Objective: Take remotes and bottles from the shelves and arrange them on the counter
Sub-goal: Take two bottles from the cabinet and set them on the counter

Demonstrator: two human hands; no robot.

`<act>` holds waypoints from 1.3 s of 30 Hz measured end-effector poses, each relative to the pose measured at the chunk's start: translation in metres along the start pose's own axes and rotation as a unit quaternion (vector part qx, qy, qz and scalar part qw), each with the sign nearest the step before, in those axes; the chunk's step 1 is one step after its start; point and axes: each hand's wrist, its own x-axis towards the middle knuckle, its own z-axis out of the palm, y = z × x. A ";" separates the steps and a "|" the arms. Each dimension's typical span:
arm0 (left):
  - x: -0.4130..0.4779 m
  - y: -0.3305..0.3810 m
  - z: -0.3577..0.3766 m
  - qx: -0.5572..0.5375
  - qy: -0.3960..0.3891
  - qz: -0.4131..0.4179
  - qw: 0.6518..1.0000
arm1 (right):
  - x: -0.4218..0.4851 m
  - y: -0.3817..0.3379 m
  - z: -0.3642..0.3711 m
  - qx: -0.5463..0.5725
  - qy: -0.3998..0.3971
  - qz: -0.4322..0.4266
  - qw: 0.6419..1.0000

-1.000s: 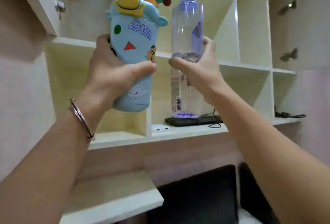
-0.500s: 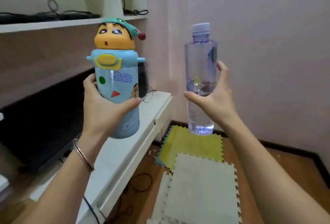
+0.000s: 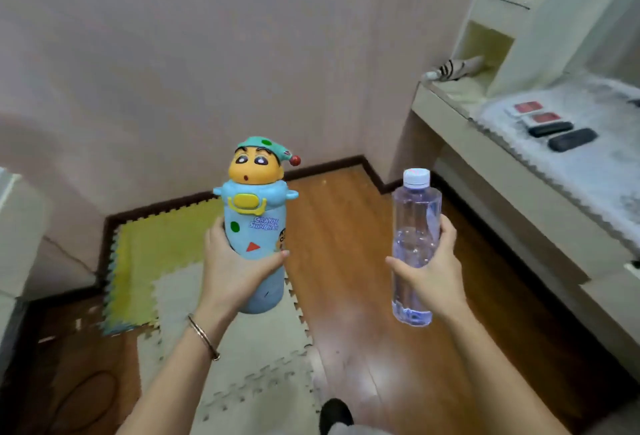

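Note:
My left hand [image 3: 230, 270] grips a light blue cartoon bottle [image 3: 254, 223] with a yellow character head as its lid, held upright in mid-air. My right hand [image 3: 434, 273] holds a clear plastic water bottle [image 3: 414, 233] with a pale cap, also upright and partly filled. At the right stands the counter [image 3: 540, 171] under a white lace cloth. On it lie two dark remotes [image 3: 571, 139] and two white remotes with red patches [image 3: 535, 114].
Below the bottles are a wooden floor [image 3: 349, 261] and yellow and grey foam mats [image 3: 166, 247]. A pink wall fills the background. White shelves [image 3: 498, 26] rise behind the counter, with a striped item [image 3: 450, 69] at their foot. A white furniture edge [image 3: 14, 226] stands left.
The view has swung right, from the shelves and the television counter to the corner and the lace-covered counter. Both hands still hold their bottles, now lower in the frame.

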 end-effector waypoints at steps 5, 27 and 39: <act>0.019 -0.013 0.098 0.031 -0.118 -0.009 0.992 | 0.019 0.057 -0.050 0.007 0.079 0.085 0.993; 0.273 0.041 0.359 0.071 -0.322 0.077 0.941 | 0.253 0.110 -0.112 0.035 0.278 0.241 0.929; 0.277 0.119 0.559 0.062 -0.497 0.124 0.857 | 0.296 0.162 -0.196 0.056 0.417 0.333 0.844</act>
